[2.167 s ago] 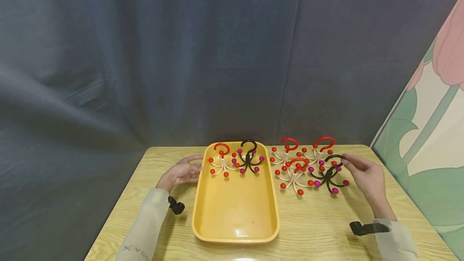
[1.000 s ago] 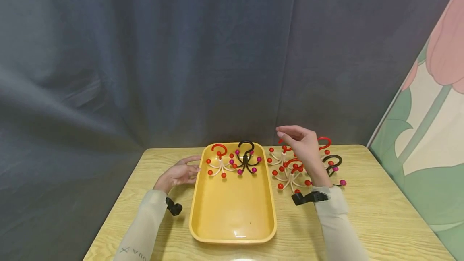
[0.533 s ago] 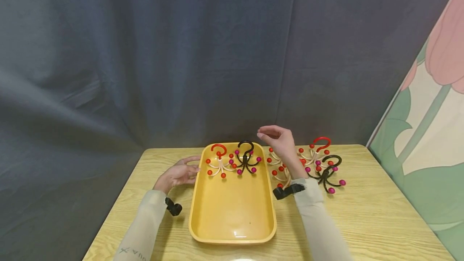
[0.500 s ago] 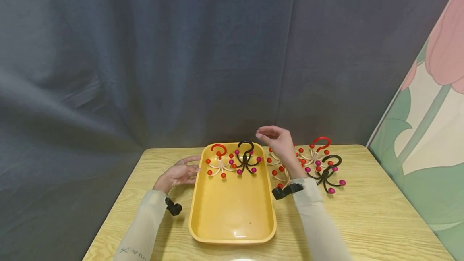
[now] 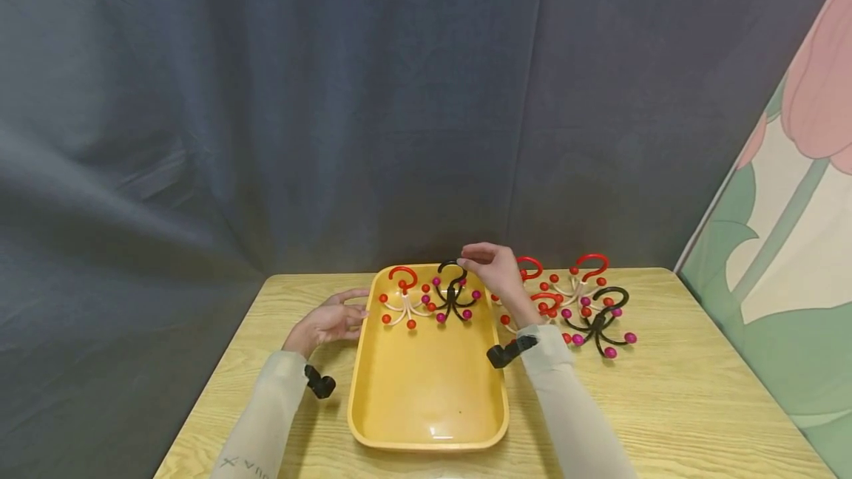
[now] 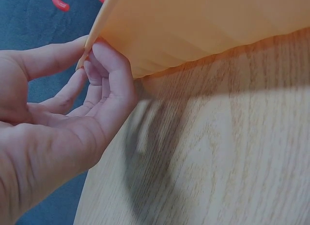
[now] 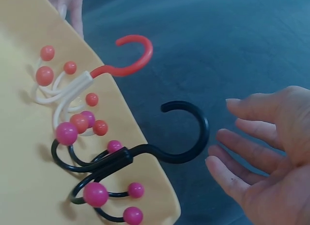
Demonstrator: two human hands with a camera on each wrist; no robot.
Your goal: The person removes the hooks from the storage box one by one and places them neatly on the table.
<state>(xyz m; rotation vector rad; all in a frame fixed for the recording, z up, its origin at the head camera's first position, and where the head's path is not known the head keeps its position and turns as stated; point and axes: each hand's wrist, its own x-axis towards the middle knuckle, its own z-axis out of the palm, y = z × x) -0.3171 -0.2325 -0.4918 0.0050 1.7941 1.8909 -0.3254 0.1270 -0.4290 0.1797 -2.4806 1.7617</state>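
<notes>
My left hand [image 5: 331,320] pinches the left rim of the yellow tray [image 5: 426,446] between thumb and fingers, as the left wrist view shows. In the tray's far end stand two multi-arm hangers with ball tips. One is white with a red hook [image 7: 77,82]; the other is black with magenta balls [image 7: 111,162]. My right hand [image 5: 495,272] is beside the black hanger's hook, fingers spread and slightly bent. In the right wrist view its fingertips are right at the curve of that hook, not closed round it.
Right of the tray, another black hanger [image 5: 600,322] stands on the wooden table [image 5: 699,405]. Close by are several red-and-white hangers [image 5: 579,288], some partly behind my right hand and wrist. A dark curtain [image 5: 399,94] hangs behind the table; a flower-patterned panel [image 5: 765,301] borders it on the right.
My right hand has left the hook of the black hanger on the table, crossed leftward and lowered to the black hanger in the tray. My left hand has stayed at the rim.
</notes>
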